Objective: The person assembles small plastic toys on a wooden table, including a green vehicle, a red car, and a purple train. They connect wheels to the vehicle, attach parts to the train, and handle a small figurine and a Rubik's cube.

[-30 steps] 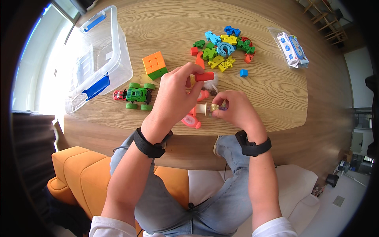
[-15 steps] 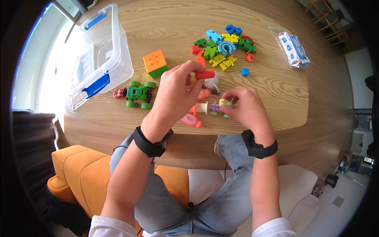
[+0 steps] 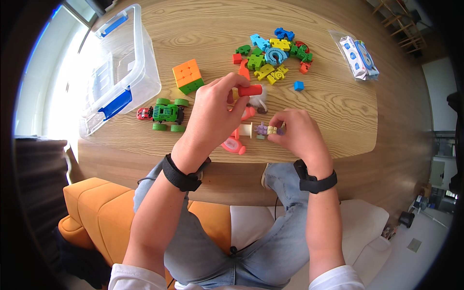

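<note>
My left hand (image 3: pixel 212 113) is above the wooden table (image 3: pixel 193 43) and pinches a small red cylinder piece (image 3: pixel 250 90) between its fingertips. My right hand (image 3: pixel 297 133) rests near the table's front edge, gripping a short stick of small blocks (image 3: pixel 263 129), cream, purple and yellow. Pink toy parts (image 3: pixel 234 145) lie on the table between and below the two hands, partly hidden by the left hand. A pile of colourful plastic pieces (image 3: pixel 273 53) lies farther back.
A clear plastic storage box with blue latches (image 3: pixel 118 72) stands at the left. A colourful cube puzzle (image 3: pixel 188 76), a green toy truck (image 3: pixel 166 114) with a small red car (image 3: pixel 143 114), a loose blue cube (image 3: pixel 298 85) and a wipes packet (image 3: pixel 359 57) lie around.
My right hand has slid a little to the right and downward with the block stick. The left hand stays nearly in place with the red piece.
</note>
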`<state>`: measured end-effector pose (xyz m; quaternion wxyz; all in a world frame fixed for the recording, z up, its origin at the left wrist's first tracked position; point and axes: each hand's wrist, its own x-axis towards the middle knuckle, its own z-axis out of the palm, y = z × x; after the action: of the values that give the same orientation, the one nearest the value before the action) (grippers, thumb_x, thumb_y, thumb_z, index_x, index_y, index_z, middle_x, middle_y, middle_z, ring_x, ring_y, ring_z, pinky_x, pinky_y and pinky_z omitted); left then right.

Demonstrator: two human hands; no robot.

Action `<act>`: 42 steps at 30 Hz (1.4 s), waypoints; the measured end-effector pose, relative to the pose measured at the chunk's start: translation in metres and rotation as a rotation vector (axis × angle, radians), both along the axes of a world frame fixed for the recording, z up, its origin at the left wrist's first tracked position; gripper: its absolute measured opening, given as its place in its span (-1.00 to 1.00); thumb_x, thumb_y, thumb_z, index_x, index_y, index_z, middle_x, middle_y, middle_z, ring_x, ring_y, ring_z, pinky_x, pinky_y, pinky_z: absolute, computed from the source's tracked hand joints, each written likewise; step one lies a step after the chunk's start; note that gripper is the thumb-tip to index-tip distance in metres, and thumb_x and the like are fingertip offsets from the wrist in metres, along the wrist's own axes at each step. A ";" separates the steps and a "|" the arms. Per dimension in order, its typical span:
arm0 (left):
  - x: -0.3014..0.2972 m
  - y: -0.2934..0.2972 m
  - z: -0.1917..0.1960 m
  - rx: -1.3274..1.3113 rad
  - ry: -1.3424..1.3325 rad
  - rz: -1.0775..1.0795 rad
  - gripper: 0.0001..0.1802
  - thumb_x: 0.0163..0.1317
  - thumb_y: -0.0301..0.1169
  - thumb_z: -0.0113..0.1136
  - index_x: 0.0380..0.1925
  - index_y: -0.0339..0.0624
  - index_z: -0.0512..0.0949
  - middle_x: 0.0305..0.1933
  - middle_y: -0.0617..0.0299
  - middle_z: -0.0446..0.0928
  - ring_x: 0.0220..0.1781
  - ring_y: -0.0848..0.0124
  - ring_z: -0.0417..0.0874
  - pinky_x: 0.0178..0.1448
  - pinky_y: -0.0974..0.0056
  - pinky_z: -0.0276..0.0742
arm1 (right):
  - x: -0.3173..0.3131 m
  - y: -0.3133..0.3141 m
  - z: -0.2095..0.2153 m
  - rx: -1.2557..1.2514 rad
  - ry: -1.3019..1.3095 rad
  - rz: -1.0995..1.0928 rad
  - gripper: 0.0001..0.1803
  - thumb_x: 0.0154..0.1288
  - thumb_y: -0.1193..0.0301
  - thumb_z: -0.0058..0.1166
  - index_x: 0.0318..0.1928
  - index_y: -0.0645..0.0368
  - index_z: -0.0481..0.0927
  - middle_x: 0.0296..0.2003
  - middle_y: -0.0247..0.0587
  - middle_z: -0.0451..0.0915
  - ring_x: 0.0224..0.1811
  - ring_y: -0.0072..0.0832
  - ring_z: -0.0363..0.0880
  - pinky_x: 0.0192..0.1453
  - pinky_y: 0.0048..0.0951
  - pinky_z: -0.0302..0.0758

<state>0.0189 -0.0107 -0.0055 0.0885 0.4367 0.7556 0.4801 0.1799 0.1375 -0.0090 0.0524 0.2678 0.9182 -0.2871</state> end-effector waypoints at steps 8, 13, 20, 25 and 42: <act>-0.001 -0.001 -0.002 0.001 -0.008 0.003 -0.71 0.22 -0.53 0.47 -0.07 -0.25 0.66 -0.48 0.25 0.47 -0.44 0.43 0.47 -0.31 0.30 0.47 | -0.003 0.001 -0.006 -0.029 0.001 -0.014 -0.79 0.06 0.43 0.54 -0.25 0.11 0.82 -0.28 -0.13 0.79 -0.17 -0.12 0.79 -0.06 -0.14 0.68; -0.002 0.000 -0.001 -0.001 -0.001 0.006 -0.71 0.22 -0.53 0.47 -0.07 -0.25 0.66 -0.48 0.25 0.46 -0.44 0.43 0.46 -0.31 0.30 0.46 | 0.000 0.002 -0.020 0.012 0.133 -0.006 -0.72 -0.07 0.54 0.59 -0.29 0.23 0.79 -0.28 -0.08 0.71 -0.24 -0.18 0.73 -0.15 -0.21 0.63; -0.001 0.000 -0.001 -0.004 -0.013 -0.007 -0.72 0.22 -0.55 0.47 -0.07 -0.25 0.66 -0.47 0.23 0.47 -0.43 0.43 0.48 -0.30 0.30 0.48 | -0.004 0.002 -0.022 -0.036 0.022 -0.015 -0.69 -0.04 0.48 0.57 -0.25 0.20 0.74 -0.18 -0.03 0.72 -0.07 -0.06 0.73 0.01 -0.11 0.65; 0.000 0.001 -0.002 -0.014 -0.003 -0.026 -0.72 0.23 -0.55 0.46 -0.06 -0.24 0.66 -0.47 0.24 0.50 -0.43 0.44 0.50 -0.30 0.31 0.48 | 0.002 0.008 -0.026 -0.091 0.159 -0.017 -0.51 -0.12 0.51 0.62 -0.10 0.22 0.71 -0.28 -0.19 0.68 -0.19 -0.30 0.67 -0.07 -0.28 0.62; 0.019 0.022 -0.006 -0.013 -0.044 -0.149 -0.73 0.33 -0.53 0.39 0.01 -0.27 0.65 -0.33 0.01 0.72 -0.45 0.30 0.69 -0.29 0.25 0.60 | -0.011 0.022 0.005 -0.646 0.534 -0.135 -0.69 0.42 0.57 0.35 0.13 0.29 0.67 -0.07 -0.26 0.77 -0.09 -0.58 0.76 -0.01 -0.53 0.68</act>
<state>0.0381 0.0112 -0.0113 0.1435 0.4803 0.7221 0.4768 0.1687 0.1591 -0.0039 -0.1250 0.2133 0.7429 -0.6221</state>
